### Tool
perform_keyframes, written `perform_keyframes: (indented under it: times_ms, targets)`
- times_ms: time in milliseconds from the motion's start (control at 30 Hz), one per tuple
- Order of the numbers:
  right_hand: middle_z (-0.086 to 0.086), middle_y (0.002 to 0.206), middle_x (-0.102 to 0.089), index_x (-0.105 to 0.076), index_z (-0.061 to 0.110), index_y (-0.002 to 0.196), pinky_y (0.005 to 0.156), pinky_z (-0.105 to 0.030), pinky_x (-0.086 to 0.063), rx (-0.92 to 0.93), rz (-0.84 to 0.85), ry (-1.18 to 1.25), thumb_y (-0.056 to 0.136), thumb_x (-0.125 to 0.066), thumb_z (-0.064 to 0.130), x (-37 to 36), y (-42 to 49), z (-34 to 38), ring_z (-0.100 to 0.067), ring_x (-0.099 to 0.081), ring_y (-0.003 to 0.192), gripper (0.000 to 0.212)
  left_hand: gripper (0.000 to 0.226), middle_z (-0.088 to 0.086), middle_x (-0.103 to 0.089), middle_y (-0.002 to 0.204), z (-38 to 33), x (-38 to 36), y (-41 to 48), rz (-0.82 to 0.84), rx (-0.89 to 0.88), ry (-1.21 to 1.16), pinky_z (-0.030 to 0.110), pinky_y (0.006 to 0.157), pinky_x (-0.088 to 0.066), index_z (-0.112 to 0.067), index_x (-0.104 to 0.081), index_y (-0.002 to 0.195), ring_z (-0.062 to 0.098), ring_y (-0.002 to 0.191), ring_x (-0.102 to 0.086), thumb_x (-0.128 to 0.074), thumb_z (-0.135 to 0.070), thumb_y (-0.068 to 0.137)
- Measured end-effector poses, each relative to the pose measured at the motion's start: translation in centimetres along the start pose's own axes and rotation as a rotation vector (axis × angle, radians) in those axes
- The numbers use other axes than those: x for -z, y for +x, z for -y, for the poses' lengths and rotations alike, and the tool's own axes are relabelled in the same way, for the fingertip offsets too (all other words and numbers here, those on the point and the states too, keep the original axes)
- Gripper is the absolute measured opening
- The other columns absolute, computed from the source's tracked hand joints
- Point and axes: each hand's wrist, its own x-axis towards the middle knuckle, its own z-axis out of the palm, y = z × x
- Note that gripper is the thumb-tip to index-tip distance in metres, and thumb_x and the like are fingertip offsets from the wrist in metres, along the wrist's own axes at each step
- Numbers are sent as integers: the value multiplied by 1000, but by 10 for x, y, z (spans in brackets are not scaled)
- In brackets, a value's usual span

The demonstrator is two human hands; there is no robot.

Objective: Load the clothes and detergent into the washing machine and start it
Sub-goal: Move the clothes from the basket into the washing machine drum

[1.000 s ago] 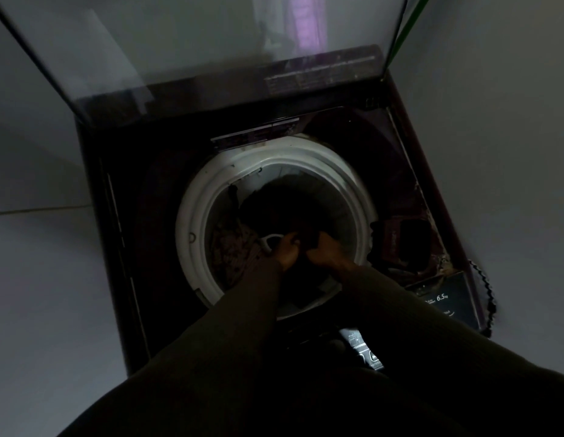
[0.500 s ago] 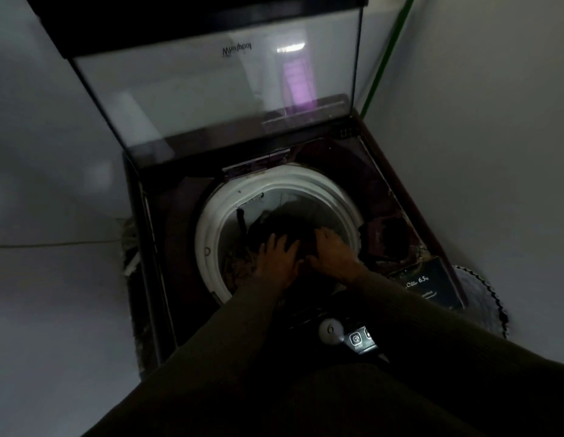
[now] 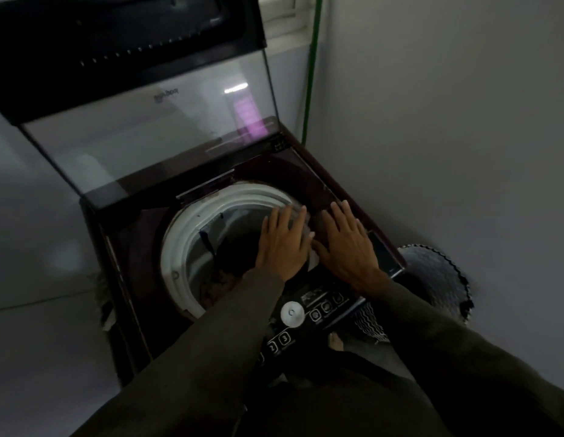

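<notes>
A dark top-loading washing machine point(image 3: 138, 247) stands with its glass lid point(image 3: 148, 134) raised. Its white tub rim point(image 3: 179, 238) rings the drum, where dark clothes point(image 3: 230, 247) lie low in shadow. My left hand point(image 3: 283, 244) hovers over the right side of the drum opening, fingers straight and spread. My right hand point(image 3: 346, 244) is beside it over the machine's right top edge, fingers straight too. Neither hand holds anything. The control panel point(image 3: 309, 316) with a round white knob point(image 3: 292, 313) lies just below my wrists.
A grey wall point(image 3: 447, 137) stands close on the right, with a green pipe point(image 3: 310, 89) in the corner. A dark patterned basket point(image 3: 432, 279) sits on the floor between machine and wall. Pale floor point(image 3: 38, 342) lies to the left.
Both hands have come up out of the drum and moved right, fingers now straightened above the rim. The camera has pulled back and tilted up, showing more of the lid.
</notes>
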Motion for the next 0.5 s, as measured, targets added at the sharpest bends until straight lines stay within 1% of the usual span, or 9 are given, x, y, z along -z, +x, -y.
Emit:
perform_keyframes:
  times_ms: [67, 167, 267, 300, 400, 433, 500]
  targets:
    - [-11, 164, -11, -22, 9, 153, 121, -49, -16, -49, -31, 12, 98, -40, 47, 7, -8, -17, -27, 2, 152, 69, 60, 14, -21, 162, -24, -2, 7, -17, -48, -19, 50, 122, -14, -21, -22, 155, 34, 151, -9, -30, -48, 103]
    - [-13, 163, -11, -19, 8, 153, 120, -52, -18, -104, -60, 25, 98, -41, 40, 16, -19, -44, -28, 1, 152, 67, 70, 14, -25, 160, -59, -9, 14, -37, -121, -13, 51, 121, -17, -19, -27, 154, 34, 151, -11, -15, -55, 96]
    - [-13, 163, -8, -16, 8, 154, 120, -53, -19, -149, -82, 18, 99, -41, 41, 21, -27, -77, -28, 2, 151, 68, 72, 14, -24, 161, -91, -17, 25, -22, -170, -2, 53, 122, -14, -19, -25, 155, 34, 151, -9, -11, -56, 94]
    - [-12, 164, -7, -15, 9, 155, 120, -52, -18, -163, -81, 19, 100, -39, 42, 22, -30, -89, -28, 3, 151, 69, 71, 14, -22, 162, -101, -20, 29, -12, -180, 8, 52, 122, -13, -19, -23, 155, 33, 152, -7, -13, -56, 95]
    - [-9, 165, -2, -9, 14, 156, 121, -52, -13, -200, -59, 33, 99, -33, 52, 22, -37, -128, -27, 8, 151, 73, 61, 12, -16, 163, -131, -33, 45, 39, -202, 33, 51, 123, -8, -20, -17, 156, 31, 152, -3, -26, -50, 103]
    - [-8, 165, 0, -7, 16, 157, 121, -53, -12, -210, -50, 32, 98, -29, 56, 20, -40, -143, -27, 10, 151, 75, 61, 11, -15, 164, -142, -38, 50, 55, -208, 42, 50, 123, -7, -20, -15, 157, 30, 152, -1, -27, -49, 104]
    - [-7, 165, 4, -3, 19, 157, 121, -54, -10, -232, -26, 28, 95, -18, 66, 14, -47, -170, -28, 13, 150, 79, 62, 11, -13, 164, -163, -49, 59, 88, -216, 70, 49, 124, -5, -20, -12, 157, 29, 153, 0, -20, -51, 103]
